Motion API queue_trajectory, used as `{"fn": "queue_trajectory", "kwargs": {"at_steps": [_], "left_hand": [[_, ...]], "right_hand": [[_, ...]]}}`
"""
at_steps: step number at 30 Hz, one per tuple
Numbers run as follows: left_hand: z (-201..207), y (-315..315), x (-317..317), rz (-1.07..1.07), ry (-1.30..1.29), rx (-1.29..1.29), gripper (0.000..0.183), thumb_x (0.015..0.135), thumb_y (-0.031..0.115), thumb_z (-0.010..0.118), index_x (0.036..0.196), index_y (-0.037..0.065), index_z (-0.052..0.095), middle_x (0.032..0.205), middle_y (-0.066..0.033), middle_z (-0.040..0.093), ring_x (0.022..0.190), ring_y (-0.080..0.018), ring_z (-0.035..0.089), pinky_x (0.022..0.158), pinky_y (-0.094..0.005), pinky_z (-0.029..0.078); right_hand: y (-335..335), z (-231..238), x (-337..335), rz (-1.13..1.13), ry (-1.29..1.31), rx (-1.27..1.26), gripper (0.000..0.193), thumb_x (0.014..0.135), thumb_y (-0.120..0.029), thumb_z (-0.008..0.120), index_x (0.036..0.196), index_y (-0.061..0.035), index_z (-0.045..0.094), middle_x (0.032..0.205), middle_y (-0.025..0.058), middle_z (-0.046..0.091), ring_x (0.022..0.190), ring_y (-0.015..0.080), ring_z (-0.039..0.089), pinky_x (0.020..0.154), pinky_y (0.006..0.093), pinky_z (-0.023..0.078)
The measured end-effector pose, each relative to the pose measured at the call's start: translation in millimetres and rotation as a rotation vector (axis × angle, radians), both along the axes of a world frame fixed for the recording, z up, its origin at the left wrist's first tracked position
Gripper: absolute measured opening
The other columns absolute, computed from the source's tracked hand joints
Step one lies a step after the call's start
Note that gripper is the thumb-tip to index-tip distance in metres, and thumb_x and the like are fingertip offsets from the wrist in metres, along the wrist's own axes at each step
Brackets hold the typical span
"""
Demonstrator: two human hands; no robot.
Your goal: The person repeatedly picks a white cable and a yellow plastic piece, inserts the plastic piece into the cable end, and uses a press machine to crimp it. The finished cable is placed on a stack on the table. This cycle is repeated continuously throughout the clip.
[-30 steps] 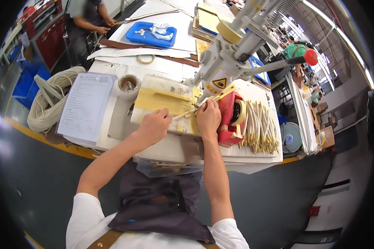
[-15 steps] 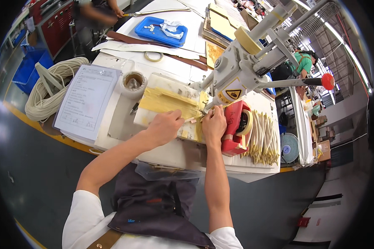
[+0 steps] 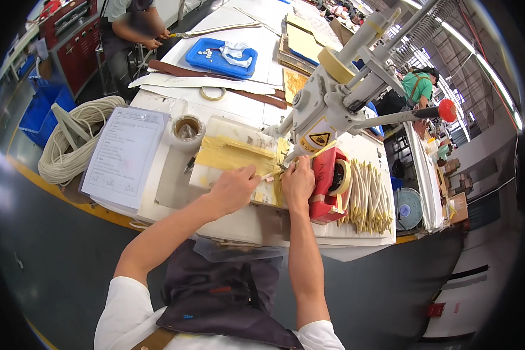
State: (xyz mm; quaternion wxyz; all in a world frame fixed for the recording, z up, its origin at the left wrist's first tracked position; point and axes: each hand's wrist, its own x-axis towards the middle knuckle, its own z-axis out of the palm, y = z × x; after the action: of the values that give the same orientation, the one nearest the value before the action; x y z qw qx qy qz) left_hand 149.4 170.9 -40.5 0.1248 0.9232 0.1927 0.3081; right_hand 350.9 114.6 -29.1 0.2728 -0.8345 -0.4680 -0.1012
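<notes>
A short pale cord piece (image 3: 269, 175) spans the gap between my hands, under the head of a grey lever press (image 3: 318, 111). My left hand (image 3: 234, 188) pinches its left end with fingers closed. Closed around the other side is my right hand (image 3: 298, 184), beside a red tape dispenser (image 3: 323, 195). A thin yellow strip (image 3: 322, 152) sticks out up and right past my right hand; whether it belongs to the cord I cannot tell. Beneath the hands lies a white block (image 3: 205, 175) partly covered in yellow tape (image 3: 230, 153).
Right of the dispenser lies a bundle of pale cords with yellow ends (image 3: 368, 198). A printed sheet (image 3: 125, 151), a tape roll (image 3: 188, 129) and a coil of cord (image 3: 70, 146) are at left. The press lever ends in a red knob (image 3: 447, 110). A co-worker (image 3: 131, 35) sits at the far left.
The thin yellow strip now shows beyond my right hand. My hands stay close together near the press, shifted only slightly. The co-worker's hands have come lower and closer together.
</notes>
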Motion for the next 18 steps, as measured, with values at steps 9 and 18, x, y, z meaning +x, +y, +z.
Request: {"fn": "queue_trajectory", "kwargs": {"at_steps": [9, 18], "left_hand": [[-9, 6, -2, 0.021, 0.011, -0.023, 0.026, 0.083, 0.003, 0.062, 0.107, 0.007, 0.072, 0.092, -0.0071, 0.057, 0.077, -0.0255, 0.064, 0.063, -0.0388, 0.053], [4, 1, -1, -0.007, 0.023, -0.053, 0.02, 0.089, 0.006, 0.062, 0.105, 0.009, 0.074, 0.088, -0.0076, 0.057, 0.074, -0.0278, 0.063, 0.062, -0.0409, 0.051]], "right_hand": [[-35, 81, -4, 0.037, 0.846, 0.271, 0.036, 0.091, -0.005, 0.058, 0.125, 0.0025, 0.067, 0.113, 0.0198, 0.072, 0.095, 0.0197, 0.068, 0.083, 0.0328, 0.054], [-26, 318, 65, 0.728, 0.909, 0.948, 0.025, 0.101, -0.025, 0.058, 0.098, -0.0007, 0.062, 0.076, 0.0089, 0.06, 0.07, 0.0207, 0.057, 0.083, 0.039, 0.05]]}}
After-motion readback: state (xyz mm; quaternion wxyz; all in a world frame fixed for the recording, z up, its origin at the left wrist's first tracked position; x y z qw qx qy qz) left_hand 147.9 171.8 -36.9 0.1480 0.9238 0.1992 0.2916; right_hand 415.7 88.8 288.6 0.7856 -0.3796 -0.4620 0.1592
